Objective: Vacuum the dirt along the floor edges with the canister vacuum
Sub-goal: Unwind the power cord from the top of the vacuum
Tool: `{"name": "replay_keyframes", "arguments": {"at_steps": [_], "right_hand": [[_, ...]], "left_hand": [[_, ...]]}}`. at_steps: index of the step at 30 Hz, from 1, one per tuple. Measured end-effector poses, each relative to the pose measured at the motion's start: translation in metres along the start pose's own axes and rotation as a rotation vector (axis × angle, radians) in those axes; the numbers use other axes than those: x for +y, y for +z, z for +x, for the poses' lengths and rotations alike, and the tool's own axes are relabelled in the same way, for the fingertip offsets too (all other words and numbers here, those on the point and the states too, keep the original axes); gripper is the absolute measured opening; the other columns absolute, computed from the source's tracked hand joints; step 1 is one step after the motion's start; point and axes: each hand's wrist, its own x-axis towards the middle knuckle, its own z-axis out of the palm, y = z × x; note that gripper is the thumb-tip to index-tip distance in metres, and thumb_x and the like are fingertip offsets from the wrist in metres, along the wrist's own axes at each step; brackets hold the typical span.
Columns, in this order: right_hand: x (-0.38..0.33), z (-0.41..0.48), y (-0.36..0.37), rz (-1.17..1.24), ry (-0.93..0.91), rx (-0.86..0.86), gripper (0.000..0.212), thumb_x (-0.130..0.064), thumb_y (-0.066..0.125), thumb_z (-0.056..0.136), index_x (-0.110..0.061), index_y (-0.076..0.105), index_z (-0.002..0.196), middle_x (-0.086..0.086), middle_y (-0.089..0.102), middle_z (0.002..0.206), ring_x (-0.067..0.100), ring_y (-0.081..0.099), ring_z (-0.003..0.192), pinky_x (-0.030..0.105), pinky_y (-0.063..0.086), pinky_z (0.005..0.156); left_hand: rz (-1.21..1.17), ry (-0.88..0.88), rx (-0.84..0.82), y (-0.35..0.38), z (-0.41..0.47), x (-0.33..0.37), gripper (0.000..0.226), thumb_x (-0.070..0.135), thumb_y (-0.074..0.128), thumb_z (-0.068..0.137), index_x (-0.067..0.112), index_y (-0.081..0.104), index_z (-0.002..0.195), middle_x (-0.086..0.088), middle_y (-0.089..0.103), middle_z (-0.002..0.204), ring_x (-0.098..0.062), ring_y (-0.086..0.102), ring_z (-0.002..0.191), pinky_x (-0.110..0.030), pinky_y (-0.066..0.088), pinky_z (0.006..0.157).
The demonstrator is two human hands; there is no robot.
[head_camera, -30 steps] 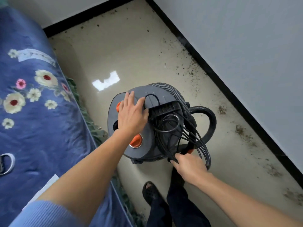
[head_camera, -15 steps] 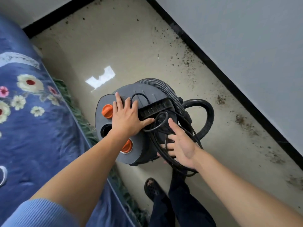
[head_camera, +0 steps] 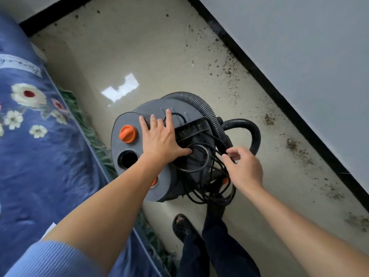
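While the left hand (head_camera: 162, 141) rests flat on the canister vacuum (head_camera: 157, 109), the right hand (head_camera: 244, 169) pinches its cord (head_camera: 201, 197).

The right hand (head_camera: 242, 168) has moved from six o'clock on the black coiled power cord (head_camera: 214, 199) to pinch a strand at three o'clock.

left hand (head_camera: 161, 140) flat on the vacuum (head_camera: 155, 108) — right hand (head_camera: 243, 168) pinches its cord (head_camera: 207, 193).

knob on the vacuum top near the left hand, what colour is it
Orange knob, on the grey vacuum; clearest in the head view.
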Motion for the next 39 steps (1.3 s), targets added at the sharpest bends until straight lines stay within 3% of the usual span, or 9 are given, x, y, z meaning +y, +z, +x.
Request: {"name": "replay_keyframes", "arguments": {"at_steps": [4, 6, 10, 14, 18, 21, 27, 35, 39], "right_hand": [[0.012, 0.034, -0.011, -0.092, 0.033, -0.263, 0.101, -0.061, 0.080, 0.067, -0.027, 0.032, 0.149, -0.001, 0.043, 0.149, 0.023, 0.040, 0.137, 0.044, 0.039, 0.108], [0.017, 0.042, -0.002, -0.057, 0.074, -0.457, 0.113, -0.069, 0.081, 0.055, -0.029, 0.034, 0.149, -0.003, 0.048, 0.147, 0.023, 0.045, 0.136, 0.044, 0.039, 0.110], [0.017, 0.031, 0.011, -0.020, 0.037, -0.603, 0.054, -0.064, 0.079, 0.065, -0.021, 0.065, 0.095, -0.003, 0.074, 0.095, 0.018, 0.069, 0.093, 0.037, 0.054, 0.088], [0.009, -0.001, 0.034, 0.244, 0.054, -0.703, 0.068, -0.067, 0.078, 0.060, -0.011, 0.065, 0.094, 0.000, 0.075, 0.080, 0.017, 0.072, 0.079, 0.036, 0.057, 0.076], [-0.014, -0.005, 0.042, 0.443, 0.175, -0.608, 0.029, -0.036, 0.065, 0.093, -0.013, 0.050, 0.081, -0.002, 0.050, 0.056, 0.010, 0.040, 0.041, 0.024, 0.029, 0.043], [-0.037, 0.012, 0.042, 0.594, 0.316, -0.587, 0.023, -0.026, 0.055, 0.100, -0.017, 0.041, 0.085, -0.002, 0.032, 0.057, 0.010, 0.023, 0.041, 0.022, 0.015, 0.041], [-0.054, 0.033, 0.030, 0.538, 0.303, -0.633, 0.046, -0.050, 0.065, 0.089, -0.009, 0.058, 0.110, 0.005, 0.062, 0.074, 0.007, 0.033, 0.039, 0.020, 0.025, 0.035], [-0.060, 0.021, 0.053, 0.263, 0.184, -0.539, 0.037, -0.039, 0.065, 0.093, -0.014, 0.044, 0.076, 0.004, 0.054, 0.071, 0.001, 0.037, 0.025, 0.023, 0.028, 0.042], [-0.084, 0.030, 0.074, 0.245, 0.137, -0.434, 0.036, -0.038, 0.060, 0.096, -0.013, 0.047, 0.073, 0.000, 0.058, 0.063, 0.015, 0.051, 0.050, 0.027, 0.038, 0.053]], "left_hand": [[0.015, 0.029, 0.053, -0.002, -0.003, 0.006, 0.112, 0.067, 0.060, 0.070, 0.007, 0.011, 0.151, -0.007, 0.056, 0.118, -0.028, 0.053, 0.117, -0.065, 0.003, 0.113], [0.005, 0.038, 0.089, 0.000, -0.008, 0.004, 0.091, 0.054, 0.060, 0.076, 0.006, 0.024, 0.145, -0.004, 0.062, 0.107, -0.026, 0.060, 0.104, -0.064, 0.004, 0.113], [-0.085, 0.025, 0.161, 0.009, -0.011, 0.001, 0.052, 0.037, 0.063, 0.077, 0.010, 0.044, 0.118, -0.002, 0.063, 0.087, -0.027, 0.063, 0.090, -0.063, 0.000, 0.114], [-0.134, -0.004, 0.165, 0.013, -0.008, -0.004, 0.036, 0.026, 0.062, 0.078, 0.010, 0.045, 0.105, -0.004, 0.061, 0.081, -0.030, 0.062, 0.084, -0.062, -0.004, 0.114], [-0.123, -0.019, 0.176, 0.016, -0.006, -0.009, 0.026, 0.020, 0.059, 0.079, 0.013, 0.040, 0.095, -0.003, 0.058, 0.075, -0.031, 0.060, 0.077, -0.065, -0.001, 0.113], [-0.100, -0.063, 0.207, 0.019, -0.005, -0.013, 0.025, 0.016, 0.059, 0.078, 0.012, 0.042, 0.096, -0.004, 0.056, 0.073, -0.031, 0.059, 0.074, -0.066, 0.001, 0.113], [-0.033, -0.148, 0.213, 0.015, -0.008, -0.018, 0.034, 0.021, 0.058, 0.079, 0.015, 0.044, 0.109, -0.002, 0.063, 0.081, -0.029, 0.062, 0.081, -0.058, 0.005, 0.117], [-0.129, 0.195, 0.261, 0.019, 0.005, -0.058, 0.046, 0.037, 0.058, 0.075, 0.014, 0.052, 0.115, -0.008, 0.066, 0.083, -0.036, 0.062, 0.082, -0.042, 0.036, 0.100], [-0.189, 0.111, 0.294, 0.034, 0.004, -0.060, 0.043, 0.021, 0.064, 0.074, 0.009, 0.054, 0.114, -0.014, 0.059, 0.097, -0.039, 0.055, 0.088, -0.039, 0.036, 0.089]]}}
